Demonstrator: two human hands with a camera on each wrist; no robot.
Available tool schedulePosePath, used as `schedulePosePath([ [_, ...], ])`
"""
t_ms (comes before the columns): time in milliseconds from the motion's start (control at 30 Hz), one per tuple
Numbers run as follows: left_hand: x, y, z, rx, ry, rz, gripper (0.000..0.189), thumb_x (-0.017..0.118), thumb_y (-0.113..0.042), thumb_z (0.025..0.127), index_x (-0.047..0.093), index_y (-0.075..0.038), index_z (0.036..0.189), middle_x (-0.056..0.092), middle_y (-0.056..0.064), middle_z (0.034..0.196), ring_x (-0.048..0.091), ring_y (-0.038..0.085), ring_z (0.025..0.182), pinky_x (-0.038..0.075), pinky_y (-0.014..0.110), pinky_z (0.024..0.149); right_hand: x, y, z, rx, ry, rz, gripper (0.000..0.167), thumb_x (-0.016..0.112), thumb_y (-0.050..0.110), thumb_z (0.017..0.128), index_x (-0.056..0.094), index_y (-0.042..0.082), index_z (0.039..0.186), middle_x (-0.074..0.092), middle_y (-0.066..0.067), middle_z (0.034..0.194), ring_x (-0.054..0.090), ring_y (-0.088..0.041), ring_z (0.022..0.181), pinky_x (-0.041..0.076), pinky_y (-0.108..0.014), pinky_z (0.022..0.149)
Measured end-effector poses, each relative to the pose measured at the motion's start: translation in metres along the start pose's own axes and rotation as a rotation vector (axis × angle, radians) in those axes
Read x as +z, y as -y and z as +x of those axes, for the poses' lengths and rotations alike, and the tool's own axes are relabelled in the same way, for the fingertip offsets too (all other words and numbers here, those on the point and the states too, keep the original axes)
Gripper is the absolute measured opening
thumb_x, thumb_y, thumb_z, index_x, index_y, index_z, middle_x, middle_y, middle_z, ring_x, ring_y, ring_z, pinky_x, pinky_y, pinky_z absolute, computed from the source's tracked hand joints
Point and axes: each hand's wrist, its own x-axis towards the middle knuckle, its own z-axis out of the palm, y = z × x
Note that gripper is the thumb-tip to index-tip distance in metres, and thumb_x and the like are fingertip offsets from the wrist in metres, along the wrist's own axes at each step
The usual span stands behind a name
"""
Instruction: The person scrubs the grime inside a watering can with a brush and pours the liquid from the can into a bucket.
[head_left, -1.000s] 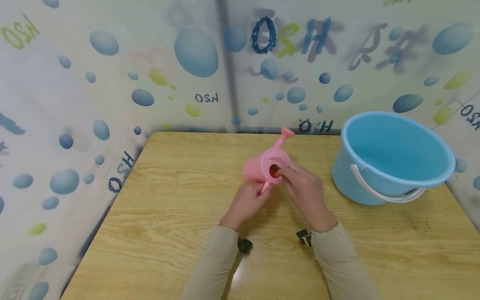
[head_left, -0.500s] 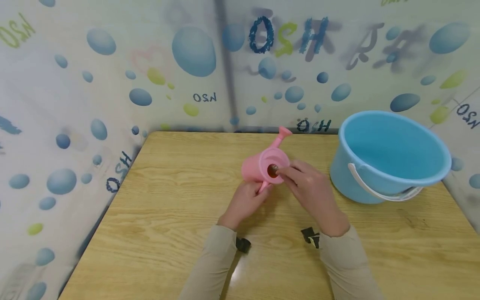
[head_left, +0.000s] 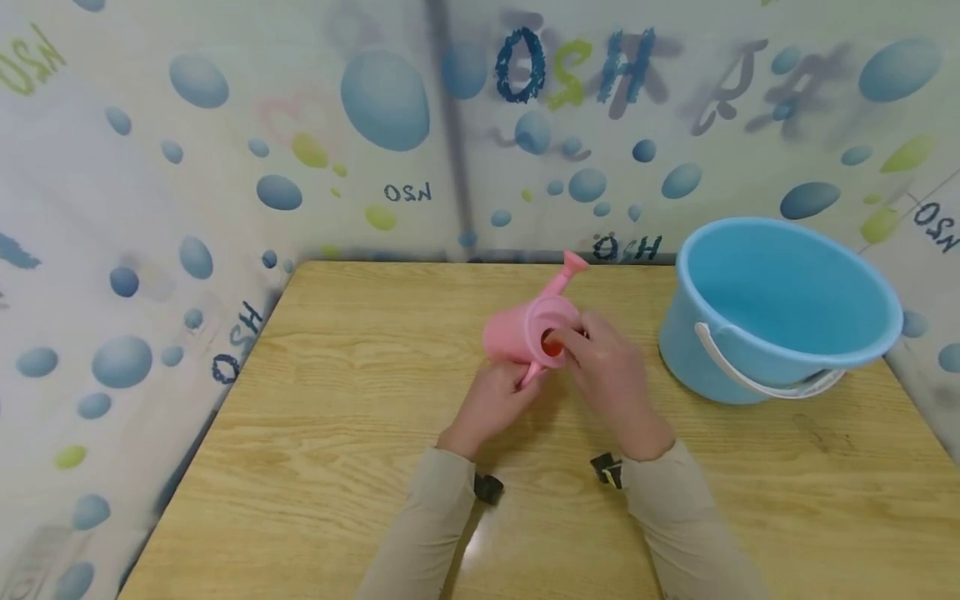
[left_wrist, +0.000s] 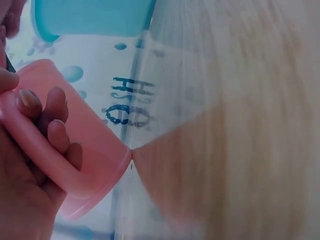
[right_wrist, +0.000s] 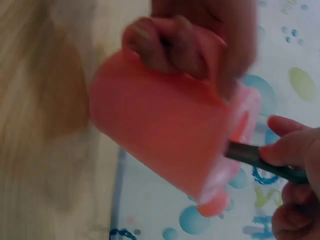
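A pink watering can (head_left: 510,333) is tipped on its side low over the table, its open top facing right. My left hand (head_left: 491,400) grips its handle (left_wrist: 42,145), fingers curled round it. In the left wrist view the base edge meets its own reflection in the tabletop. My right hand (head_left: 611,379) is at the can's mouth, pinching a slim dark tool (right_wrist: 250,155) between thumb and fingers. The tool's tip points into the opening; which kind of tool it is I cannot tell. Inside the can an orange-red patch (head_left: 553,348) shows.
A large light blue bucket (head_left: 690,354) with a white handle (head_left: 738,379) stands to the right on the wooden table (head_left: 337,400). Behind the table rises a wall covering (head_left: 480,150) with blue and green spots. Dark straps sit at both sleeve cuffs.
My right hand drew back a little to the right from the can's mouth, then came in to it again. The left hand and watering can stay nearly still.
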Motion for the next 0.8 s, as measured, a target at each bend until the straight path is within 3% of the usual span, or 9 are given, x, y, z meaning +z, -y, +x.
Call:
schedulePosePath([
  [233,0.000,0.002,-0.001,-0.082,0.022,-0.098,0.040,0.043,-0.048,0.089,0.054,-0.018,0.063,0.051,-0.009,0.056,0.043,0.006,0.046,0.036,0.023,0.043,0.005,0.009,0.000,0.013,-0.027,0.027,0.006,0.065,0.009,0.080,0.067,0.013,0.085,0.044,-0.005,0.078,0.040,-0.015,0.059,0.035,-0.025,0.045],
  [400,-0.001,0.003,-0.001,-0.083,0.016,-0.095,0.045,0.040,-0.054,0.087,0.054,-0.019,0.063,0.049,-0.009,0.055,0.041,0.007,0.046,0.034,0.023,0.043,-0.003,0.013,0.002,-0.020,-0.057,0.061,0.005,0.069,0.011,0.077,0.069,0.012,0.082,0.047,-0.004,0.078,0.043,-0.015,0.064,0.039,-0.026,0.047],
  [567,-0.001,0.003,-0.002,-0.091,0.010,-0.102,0.045,0.041,-0.054,0.087,0.054,-0.019,0.063,0.050,-0.009,0.055,0.042,0.007,0.046,0.035,0.024,0.043,-0.009,0.015,0.002,-0.094,-0.037,0.103,0.015,0.073,0.013,0.071,0.070,0.013,0.086,0.051,-0.003,0.082,0.046,-0.017,0.070,0.043,-0.027,0.052],
  [800,-0.001,0.005,-0.002,-0.115,-0.015,-0.111,0.046,0.040,-0.056,0.086,0.054,-0.020,0.062,0.050,-0.010,0.056,0.043,0.007,0.047,0.036,0.025,0.044,-0.016,0.017,0.004,-0.139,-0.019,0.134,0.037,0.066,0.000,0.076,0.065,0.018,0.108,0.056,-0.003,0.092,0.051,-0.018,0.082,0.048,-0.031,0.068],
])
